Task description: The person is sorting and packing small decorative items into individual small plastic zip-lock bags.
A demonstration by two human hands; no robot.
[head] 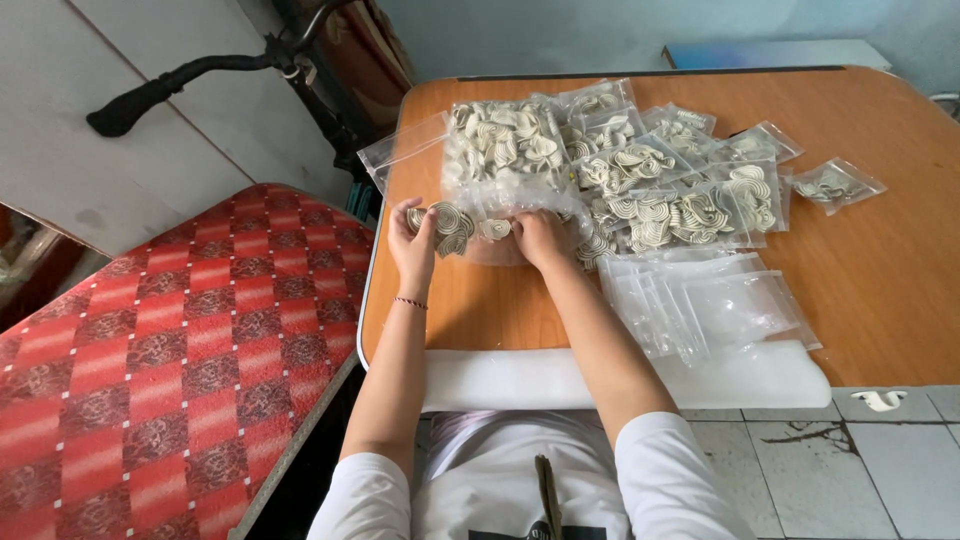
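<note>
Orange wooden table (880, 290), rounded corners, white foam strip (520, 378) along its near edge; tiled floor on the right, red patterned cushion (170, 350) on the left, a bicycle handlebar (170, 85) behind it. Left hand (412, 240) pinches a small stack of cream spiral pieces (450, 225), fingers curled round it. Right hand (538, 238), just right of that stack, presses fingers onto a clear bag (500, 250) with one more spiral at its tips; exact pinch unclear. Beyond both hands: filled bags (640, 170) in a heap. Right of the grip: empty clear bags (700, 300), overlapping, count hard to tell.
</note>
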